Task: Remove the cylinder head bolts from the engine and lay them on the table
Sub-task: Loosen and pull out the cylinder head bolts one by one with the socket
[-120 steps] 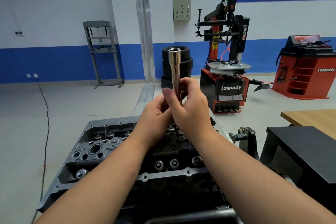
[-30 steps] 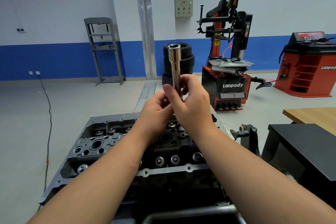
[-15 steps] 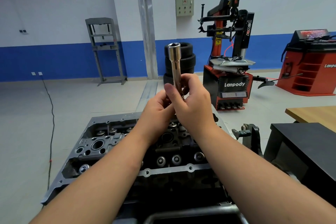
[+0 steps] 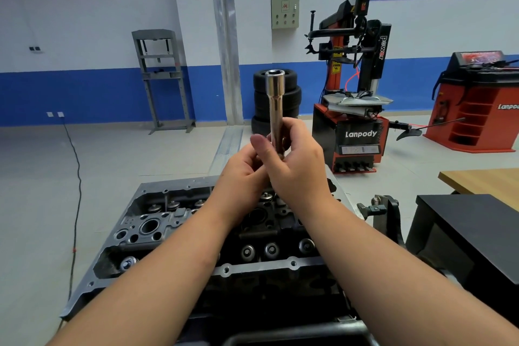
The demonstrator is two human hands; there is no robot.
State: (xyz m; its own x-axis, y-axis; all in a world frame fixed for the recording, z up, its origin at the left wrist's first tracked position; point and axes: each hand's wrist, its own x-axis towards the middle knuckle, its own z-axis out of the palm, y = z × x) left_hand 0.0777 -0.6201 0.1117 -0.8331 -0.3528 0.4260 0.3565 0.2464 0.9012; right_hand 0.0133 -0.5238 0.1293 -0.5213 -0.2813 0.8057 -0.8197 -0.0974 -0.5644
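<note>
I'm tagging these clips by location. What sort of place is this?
Most likely an auto repair training workshop: a tyre changer, a stack of tyres against the wall, and a cylinder head on a stand.

This is a car repair workshop: a red and black Lanpody tyre-changing machine point(image 4: 351, 98) stands right of centre, a stack of black tyres point(image 4: 276, 101) beside it, a grey steel press frame point(image 4: 161, 78) at left, and a bare grey metal engine cylinder head point(image 4: 157, 227) lies below.
</note>
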